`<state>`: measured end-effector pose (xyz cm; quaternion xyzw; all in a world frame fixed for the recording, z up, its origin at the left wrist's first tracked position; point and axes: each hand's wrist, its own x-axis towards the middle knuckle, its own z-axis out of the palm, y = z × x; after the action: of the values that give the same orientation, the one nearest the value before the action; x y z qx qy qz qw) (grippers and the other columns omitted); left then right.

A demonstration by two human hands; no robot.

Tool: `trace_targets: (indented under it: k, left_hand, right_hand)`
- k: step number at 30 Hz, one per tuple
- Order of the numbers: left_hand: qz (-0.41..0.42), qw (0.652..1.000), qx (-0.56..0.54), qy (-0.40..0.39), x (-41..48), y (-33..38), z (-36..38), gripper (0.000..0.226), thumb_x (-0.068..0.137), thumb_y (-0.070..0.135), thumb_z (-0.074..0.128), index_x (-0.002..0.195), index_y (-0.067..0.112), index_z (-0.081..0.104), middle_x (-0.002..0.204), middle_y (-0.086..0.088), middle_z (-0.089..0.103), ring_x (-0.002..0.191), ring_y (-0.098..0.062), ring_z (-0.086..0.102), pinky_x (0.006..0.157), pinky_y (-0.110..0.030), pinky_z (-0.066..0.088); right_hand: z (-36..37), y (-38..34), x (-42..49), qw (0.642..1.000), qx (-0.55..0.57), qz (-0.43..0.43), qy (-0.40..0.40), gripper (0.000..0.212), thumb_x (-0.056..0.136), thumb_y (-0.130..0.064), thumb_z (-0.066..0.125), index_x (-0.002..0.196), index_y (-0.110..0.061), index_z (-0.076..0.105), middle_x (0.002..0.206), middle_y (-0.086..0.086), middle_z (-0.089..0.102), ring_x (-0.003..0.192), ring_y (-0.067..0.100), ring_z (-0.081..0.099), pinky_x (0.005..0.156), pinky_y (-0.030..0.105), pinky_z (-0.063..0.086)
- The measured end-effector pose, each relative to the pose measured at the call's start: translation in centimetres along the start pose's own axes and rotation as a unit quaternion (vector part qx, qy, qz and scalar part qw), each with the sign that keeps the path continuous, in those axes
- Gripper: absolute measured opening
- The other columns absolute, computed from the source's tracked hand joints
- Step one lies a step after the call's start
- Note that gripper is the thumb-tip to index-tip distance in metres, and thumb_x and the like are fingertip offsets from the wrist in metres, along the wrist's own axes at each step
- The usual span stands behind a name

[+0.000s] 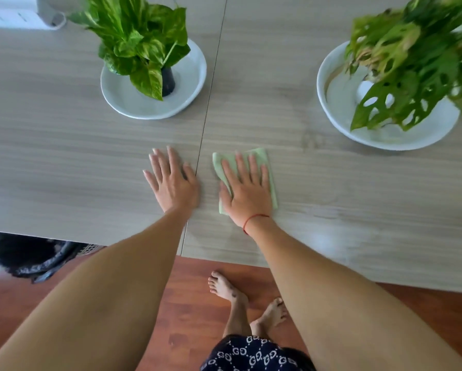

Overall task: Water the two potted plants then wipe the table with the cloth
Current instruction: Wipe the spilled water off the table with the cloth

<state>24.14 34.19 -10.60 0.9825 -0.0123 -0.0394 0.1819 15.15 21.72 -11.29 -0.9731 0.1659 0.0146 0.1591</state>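
Hands flat and open, right hand (pixel 247 190) pressing cloth (pixel 264 159), left hand (pixel 172 180) on table (pixel 64 156), potted plants beyond.

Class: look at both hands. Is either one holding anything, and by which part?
Nothing is truly gripped. The right hand lies flat, fingers spread, pressing the middle of the green cloth against the table. The left hand rests flat on bare tabletop.

Bright, even daylight; soft faint shadows. Wide-angle bowing at edges. Motion blur on right plant (pixel 414 57); mild glare on bench (pixel 323 239).
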Motion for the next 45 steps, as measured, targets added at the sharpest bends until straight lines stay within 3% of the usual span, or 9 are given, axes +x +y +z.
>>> trace_targets:
  k: [4, 10, 13, 19, 24, 32, 37, 41, 45]
  left_hand:
    - [0.051, 0.998, 0.004, -0.031, -4.0, 3.2, 0.8, 0.058, 0.101, 0.043, 0.026, 0.155, 0.024, 0.012, 0.162, -0.009, 0.001, 0.149, -0.020, -0.007, 0.119, -0.044, -0.010]
    - [0.074, 0.995, 0.055, -0.043, -5.7, 3.8, 2.0, 0.061, 0.100, 0.049, 0.023, 0.155, 0.029, 0.008, 0.162, -0.007, -0.003, 0.149, -0.020, -0.009, 0.119, -0.046, -0.006]
    - [0.075, 0.996, 0.048, -0.030, -5.5, 3.7, 2.4, 0.058, 0.100, 0.043, 0.025, 0.154, 0.028, 0.010, 0.162, -0.008, -0.002, 0.149, -0.020, -0.008, 0.119, -0.046, -0.006]
    - [0.087, 0.996, 0.029, -0.020, -5.5, 3.6, 2.4, 0.054, 0.102, 0.034, 0.025, 0.154, 0.027, 0.015, 0.162, -0.009, 0.002, 0.149, -0.020, -0.005, 0.119, -0.046, -0.005]
    - [0.037, 0.999, 0.015, -0.008, -6.1, 4.4, 2.5, 0.055, 0.101, 0.033, 0.028, 0.154, 0.022, 0.018, 0.162, -0.011, 0.005, 0.149, -0.021, -0.003, 0.119, -0.048, -0.008]
    - [0.225, 0.973, 0.026, -0.048, -13.2, 13.8, 6.6, 0.053, 0.099, 0.039, 0.035, 0.151, 0.028, 0.028, 0.161, -0.008, 0.013, 0.149, -0.021, 0.006, 0.120, -0.039, -0.001]
    - [0.226, 0.973, 0.044, -0.036, -13.0, 13.4, 7.2, 0.053, 0.099, 0.040, 0.033, 0.151, 0.030, 0.027, 0.161, -0.006, 0.012, 0.149, -0.019, 0.005, 0.120, -0.038, -0.002]
    - [0.229, 0.972, 0.041, -0.037, -13.2, 13.5, 6.9, 0.052, 0.100, 0.038, 0.034, 0.151, 0.030, 0.028, 0.161, -0.005, 0.013, 0.149, -0.019, 0.006, 0.121, -0.038, -0.001]
    - [0.228, 0.972, 0.036, -0.049, -13.1, 13.4, 6.7, 0.052, 0.101, 0.039, 0.033, 0.152, 0.031, 0.026, 0.162, -0.005, 0.011, 0.149, -0.019, 0.004, 0.121, -0.039, -0.001]
  right_hand:
    - [-1.9, 5.6, -5.2, 1.000, -0.010, -0.010, -0.001, 0.053, 0.092, -0.044, 0.031, 0.143, -0.033, 0.031, 0.156, 0.000, 0.026, 0.146, 0.029, 0.016, 0.121, 0.049, 0.014]
    - [-5.4, 15.9, -5.9, 0.984, -0.052, 0.169, 0.029, 0.061, 0.088, -0.050, 0.016, 0.145, -0.032, 0.027, 0.156, 0.003, 0.026, 0.145, 0.032, 0.018, 0.119, 0.052, 0.014]
    - [-4.7, 14.5, -2.1, 0.968, -0.025, 0.246, 0.048, 0.055, 0.093, -0.045, 0.027, 0.146, -0.033, 0.020, 0.159, 0.004, 0.016, 0.147, 0.032, 0.008, 0.119, 0.054, 0.007]
    - [-1.8, 5.0, -0.7, 0.998, -0.006, 0.062, 0.012, 0.059, 0.092, -0.043, 0.040, 0.147, -0.033, 0.019, 0.159, 0.004, 0.011, 0.147, 0.033, 0.003, 0.119, 0.051, -0.001]
    - [-2.2, 8.4, -7.0, 0.999, 0.004, -0.030, 0.011, 0.055, 0.093, -0.041, 0.045, 0.144, -0.033, 0.029, 0.157, 0.000, 0.023, 0.147, 0.028, 0.013, 0.121, 0.047, 0.008]
    - [-7.5, 23.1, -12.9, 0.977, -0.047, 0.206, 0.042, 0.064, 0.086, -0.052, 0.011, 0.146, -0.034, 0.021, 0.158, 0.000, 0.019, 0.147, 0.028, 0.010, 0.120, 0.048, 0.009]
    - [-6.7, 22.9, -11.0, 0.945, -0.017, 0.319, 0.077, 0.057, 0.092, -0.043, 0.028, 0.147, -0.034, 0.020, 0.159, 0.004, 0.017, 0.147, 0.032, 0.007, 0.119, 0.054, 0.007]
    - [-4.6, 16.9, -9.6, 0.976, 0.001, 0.212, 0.050, 0.059, 0.091, -0.042, 0.041, 0.146, -0.036, 0.019, 0.159, 0.004, 0.015, 0.147, 0.032, 0.007, 0.119, 0.053, 0.005]
    - [-4.2, 16.3, -14.2, 0.996, -0.009, 0.081, 0.026, 0.055, 0.089, -0.045, 0.029, 0.144, -0.036, 0.028, 0.157, -0.001, 0.023, 0.147, 0.028, 0.014, 0.121, 0.047, 0.008]
